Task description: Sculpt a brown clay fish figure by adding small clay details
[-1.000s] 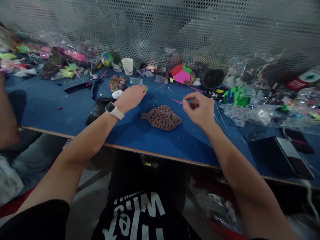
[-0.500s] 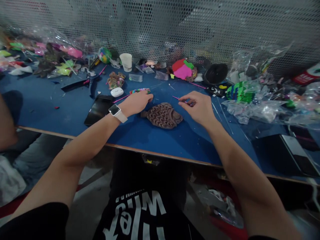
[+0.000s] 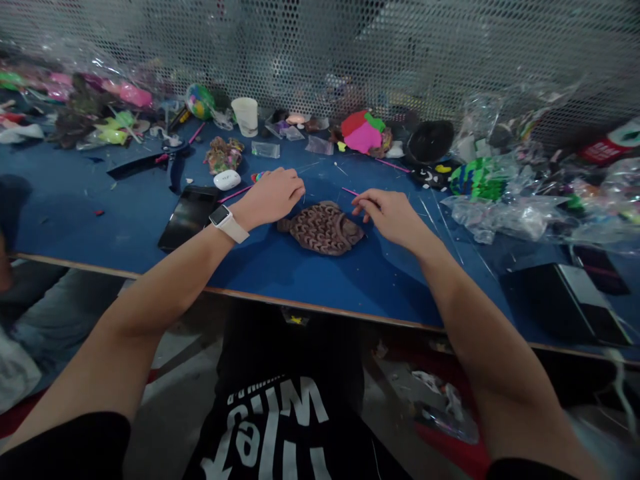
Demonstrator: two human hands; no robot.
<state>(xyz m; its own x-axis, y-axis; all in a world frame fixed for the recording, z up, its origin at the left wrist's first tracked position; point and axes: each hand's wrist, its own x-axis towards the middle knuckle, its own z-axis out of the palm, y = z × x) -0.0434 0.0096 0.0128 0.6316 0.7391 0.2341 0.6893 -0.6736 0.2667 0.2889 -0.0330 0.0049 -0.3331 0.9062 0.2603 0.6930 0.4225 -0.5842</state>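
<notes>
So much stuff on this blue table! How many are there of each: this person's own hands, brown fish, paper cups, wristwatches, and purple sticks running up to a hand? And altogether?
Hands: 2
Fish: 1
Cup: 1
Watch: 1
Sticks: 2
Total: 7

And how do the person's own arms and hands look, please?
Both arms are bare below short black fabric sleeves. The left wrist has a rectangular, dark-screened wristwatch with a pale band. The left hand and right hand are ungloved.
</notes>
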